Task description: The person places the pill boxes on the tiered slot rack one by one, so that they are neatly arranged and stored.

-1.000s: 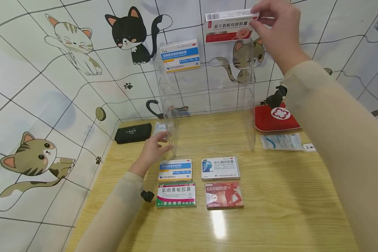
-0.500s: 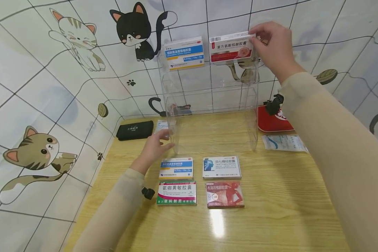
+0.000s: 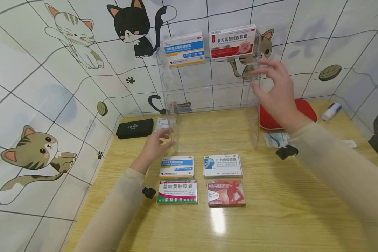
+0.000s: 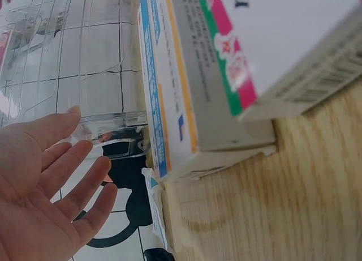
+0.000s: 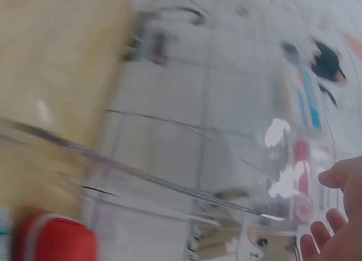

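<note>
A clear acrylic rack [image 3: 212, 111] stands against the tiled wall. On its top tier, a red-and-white medicine box [image 3: 232, 42] sits right of a blue-and-white medicine box [image 3: 184, 49]. My right hand [image 3: 278, 92] holds nothing, fingers spread beside the rack's right side, just below the red-and-white box. Down at the rack's lower left side, my left hand [image 3: 154, 148] has its fingers loosely extended; whether they touch the acrylic I cannot tell. In front of the rack lie another blue-and-white box [image 3: 176, 167], a green-and-magenta box [image 3: 177, 191], a white box [image 3: 222, 165] and a red box [image 3: 225, 193].
On the wooden table [image 3: 286, 210], a black pouch [image 3: 134, 128] and a small packet [image 3: 162, 124] lie left of the rack. To its right are a red case [image 3: 305, 112], a blue-and-white packet [image 3: 275, 139] and a small white tube [image 3: 331, 111].
My right hand lowered the red-and-white box onto the rack's top tier beside the blue-and-white one, let go, and moved down and slightly right. My left hand has stayed in place.
</note>
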Action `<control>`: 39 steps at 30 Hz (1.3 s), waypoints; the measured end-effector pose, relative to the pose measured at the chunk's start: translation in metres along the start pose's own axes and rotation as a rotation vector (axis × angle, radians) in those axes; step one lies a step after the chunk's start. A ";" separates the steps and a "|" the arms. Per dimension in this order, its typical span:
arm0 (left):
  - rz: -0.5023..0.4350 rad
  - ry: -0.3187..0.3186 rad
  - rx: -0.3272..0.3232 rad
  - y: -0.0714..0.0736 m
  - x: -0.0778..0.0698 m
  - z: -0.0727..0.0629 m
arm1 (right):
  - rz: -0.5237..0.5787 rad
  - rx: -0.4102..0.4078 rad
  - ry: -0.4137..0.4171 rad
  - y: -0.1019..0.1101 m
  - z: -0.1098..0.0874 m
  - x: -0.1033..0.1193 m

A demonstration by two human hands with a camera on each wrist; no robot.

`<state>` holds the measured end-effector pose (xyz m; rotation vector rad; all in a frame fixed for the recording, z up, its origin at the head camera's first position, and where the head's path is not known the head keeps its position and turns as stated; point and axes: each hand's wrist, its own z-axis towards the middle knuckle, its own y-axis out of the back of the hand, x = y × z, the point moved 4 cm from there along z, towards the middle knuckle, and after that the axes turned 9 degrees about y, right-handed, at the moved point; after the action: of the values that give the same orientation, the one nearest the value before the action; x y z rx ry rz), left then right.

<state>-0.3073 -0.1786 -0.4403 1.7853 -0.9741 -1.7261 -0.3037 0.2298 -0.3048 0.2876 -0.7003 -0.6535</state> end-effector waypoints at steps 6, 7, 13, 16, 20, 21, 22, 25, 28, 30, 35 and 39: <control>0.001 -0.012 -0.008 0.000 -0.002 0.000 | 0.018 0.127 0.079 -0.017 -0.084 0.010; 0.002 -0.011 -0.011 0.000 -0.003 0.000 | 0.021 0.173 0.054 -0.019 -0.096 0.012; 0.006 -0.002 -0.008 0.000 -0.003 0.002 | 0.031 0.555 -0.101 -0.039 -0.156 0.010; 0.004 -0.006 -0.013 -0.001 -0.003 0.003 | 0.039 0.666 -0.134 -0.046 -0.174 0.005; 0.002 -0.008 -0.017 0.000 -0.003 0.003 | 0.026 0.707 -0.121 -0.051 -0.182 -0.001; 0.004 -0.006 -0.016 0.000 -0.003 0.003 | 0.021 0.717 -0.118 -0.053 -0.182 -0.002; 0.006 -0.003 -0.014 0.000 -0.003 0.003 | 0.019 0.727 -0.120 -0.054 -0.183 -0.003; 0.012 0.006 -0.013 0.000 -0.001 0.002 | 0.017 0.781 -0.134 -0.060 -0.186 -0.008; 0.015 0.009 -0.018 0.001 0.000 0.001 | 0.010 0.833 -0.157 -0.063 -0.191 -0.010; 0.015 0.008 -0.024 0.001 0.000 0.001 | 0.000 0.850 -0.166 -0.065 -0.192 -0.011; 0.022 0.007 -0.027 0.001 0.000 0.000 | 0.044 0.810 -0.204 -0.064 -0.192 -0.008; 0.019 0.000 -0.024 0.000 -0.001 0.000 | 0.109 0.730 -0.272 -0.060 -0.190 -0.005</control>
<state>-0.3074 -0.1777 -0.4399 1.7553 -0.9631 -1.7184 -0.2058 0.1928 -0.4742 0.8355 -1.1992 -0.3115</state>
